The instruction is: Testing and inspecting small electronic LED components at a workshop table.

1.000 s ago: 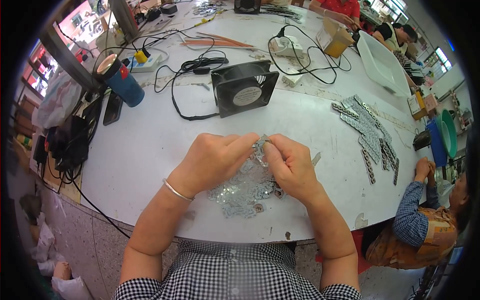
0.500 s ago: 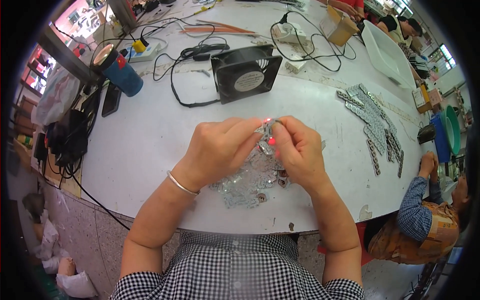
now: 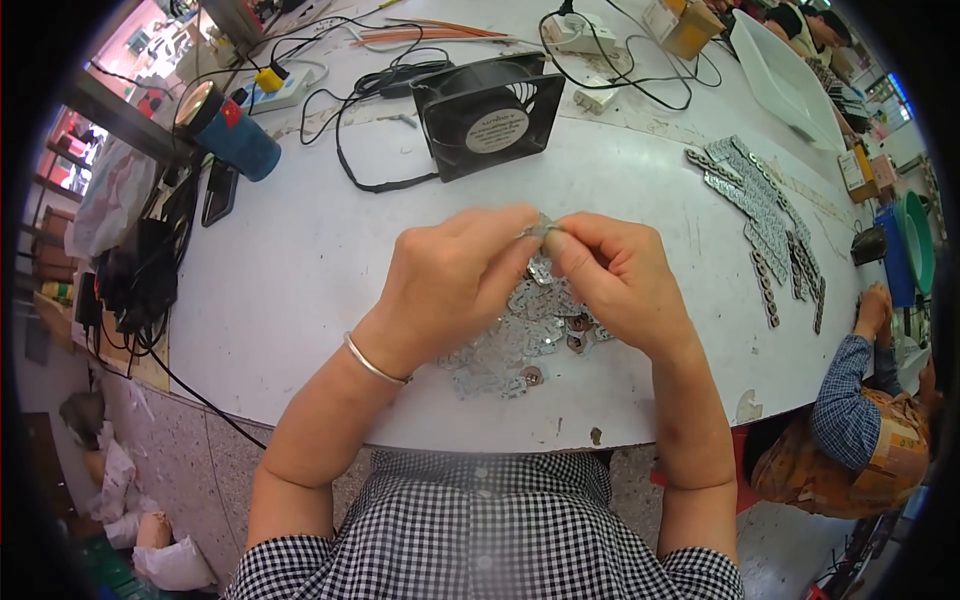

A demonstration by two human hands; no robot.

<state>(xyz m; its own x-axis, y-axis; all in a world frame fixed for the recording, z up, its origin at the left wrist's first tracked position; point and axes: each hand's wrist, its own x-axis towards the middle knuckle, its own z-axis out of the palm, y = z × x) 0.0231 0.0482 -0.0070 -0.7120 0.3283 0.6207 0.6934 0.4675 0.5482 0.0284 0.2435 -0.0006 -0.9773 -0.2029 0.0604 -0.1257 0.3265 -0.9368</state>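
Left: open stretch of white table (image 3: 270, 270) from left hand (image 3: 450, 275) out to phone (image 3: 219, 192) and blue tumbler (image 3: 235, 140); sideways pass OK. Beyond, black cable tangle (image 3: 150, 265) blocks at table's left edge. Ahead: short gap, then black fan (image 3: 490, 118) stands upright, blocking straight reach; its cord (image 3: 385, 187) lies across the low path to its left. Right of fan: lane runs back to small white box (image 3: 594, 100). Right: open lane between right hand (image 3: 630, 280) and flat metal strips (image 3: 760, 200); strips low, passable overhead. Near side: pile of small parts (image 3: 515, 330) takes up space between wrists; narrow free band before front edge.
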